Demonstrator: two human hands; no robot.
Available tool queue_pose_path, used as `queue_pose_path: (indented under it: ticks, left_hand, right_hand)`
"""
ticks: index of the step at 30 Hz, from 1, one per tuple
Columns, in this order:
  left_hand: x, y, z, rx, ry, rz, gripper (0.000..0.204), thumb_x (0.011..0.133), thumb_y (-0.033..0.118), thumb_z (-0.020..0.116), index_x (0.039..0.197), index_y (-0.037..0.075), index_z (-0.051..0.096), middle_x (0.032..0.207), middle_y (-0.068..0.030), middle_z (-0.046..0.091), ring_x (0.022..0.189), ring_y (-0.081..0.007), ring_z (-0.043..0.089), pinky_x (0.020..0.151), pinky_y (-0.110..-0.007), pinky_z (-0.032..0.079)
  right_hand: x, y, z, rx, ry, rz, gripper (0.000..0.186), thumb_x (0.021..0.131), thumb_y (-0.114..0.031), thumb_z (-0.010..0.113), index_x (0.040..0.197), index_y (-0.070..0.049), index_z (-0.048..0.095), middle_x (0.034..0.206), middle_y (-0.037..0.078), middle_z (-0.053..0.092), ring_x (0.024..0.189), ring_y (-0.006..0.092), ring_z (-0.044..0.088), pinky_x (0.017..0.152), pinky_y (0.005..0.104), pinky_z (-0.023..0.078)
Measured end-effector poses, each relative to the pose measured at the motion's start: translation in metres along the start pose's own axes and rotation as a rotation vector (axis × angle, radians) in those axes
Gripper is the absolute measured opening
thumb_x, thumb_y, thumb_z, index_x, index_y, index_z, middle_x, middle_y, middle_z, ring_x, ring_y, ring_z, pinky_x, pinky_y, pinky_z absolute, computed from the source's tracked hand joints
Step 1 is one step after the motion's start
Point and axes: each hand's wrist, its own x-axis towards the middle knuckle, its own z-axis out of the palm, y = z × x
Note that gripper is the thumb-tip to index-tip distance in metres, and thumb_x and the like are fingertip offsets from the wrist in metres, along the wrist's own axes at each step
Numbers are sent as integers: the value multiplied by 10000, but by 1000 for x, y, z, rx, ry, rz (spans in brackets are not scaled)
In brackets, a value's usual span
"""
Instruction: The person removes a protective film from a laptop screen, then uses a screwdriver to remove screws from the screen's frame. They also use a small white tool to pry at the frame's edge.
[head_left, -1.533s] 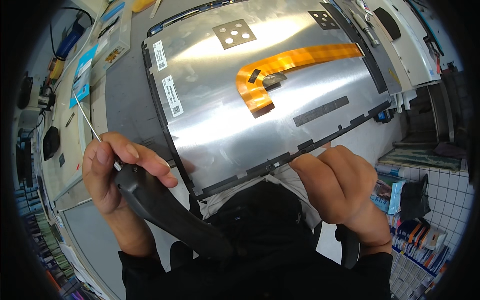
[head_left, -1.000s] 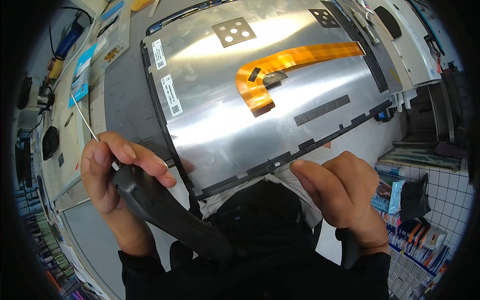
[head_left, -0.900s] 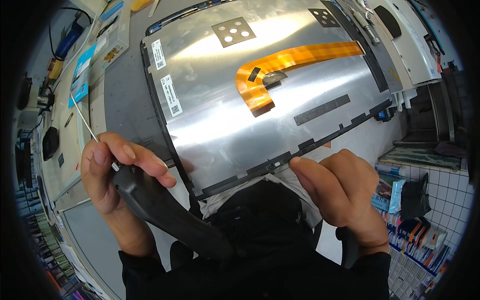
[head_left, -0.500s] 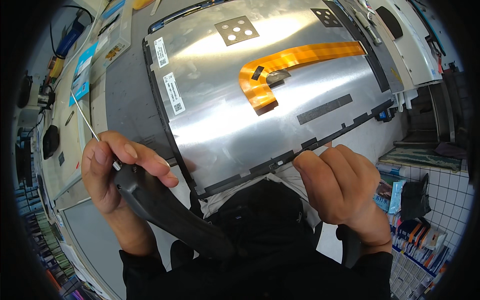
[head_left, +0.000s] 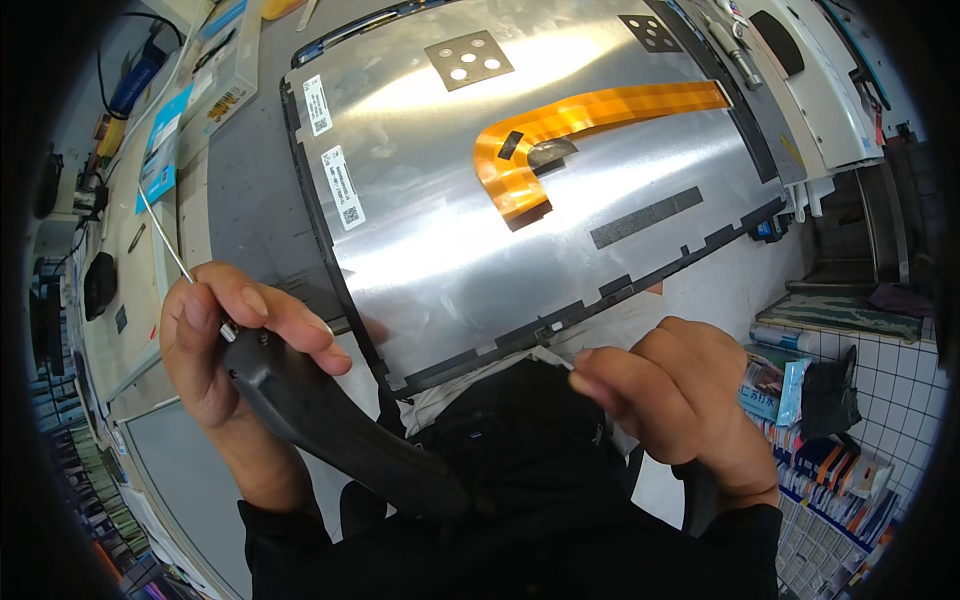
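My left hand (head_left: 215, 335) pinches a slim metal rod-like tool (head_left: 165, 232) between thumb and fingers; its exact kind does not show. The hand is beside the black chair armrest (head_left: 340, 425). A large silver display panel (head_left: 430, 285) with a black frame lies on the bench, its near edge overhanging toward my lap. On its back rests a curved orange flat ribbon cable (head_left: 600, 112), one end loose. My right hand (head_left: 665, 395) is closed in a pinch, just off the panel's near edge; whatever it holds is too small to make out.
A grey mat (head_left: 255, 200) lies beneath the panel. A clear plastic box (head_left: 235, 85) and a blue-and-white packet (head_left: 165, 150) are at the left. A silver pen-like tool (head_left: 738, 58) lies at the far right. Packages (head_left: 790, 390) and a wire rack (head_left: 830, 540) stand low at right.
My right hand has come away from the panel's near edge, moving down toward me, still pinched. The panel and my left hand have shifted only slightly.
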Motion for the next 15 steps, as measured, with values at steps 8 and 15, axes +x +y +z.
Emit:
queue_pose_path:
  ticks: [8, 15]
  left_hand:
    - [-1, 2, -3, -2, -14, -24, 425, 1050, 335, 350, 977, 2, 604, 833, -307, 676, 693, -384, 718, 734, -611, 570]
    - [0, 3, -2, 0, -34, -38, 432, 1053, 339, 340, 983, 5, 605, 841, -306, 678, 698, -385, 719, 748, -620, 563]
  right_hand:
    - [-2, 7, 11, -82, 131, -56, 236, 690, -90, 713, 922, -49, 707, 593, -12, 486, 473, 98, 477, 400, 229, 314]
    - [3, 6, 2, -164, 8, -47, 288, 731, -87, 738, 1018, -70, 717, 636, -7, 530, 501, 102, 479, 413, 237, 348]
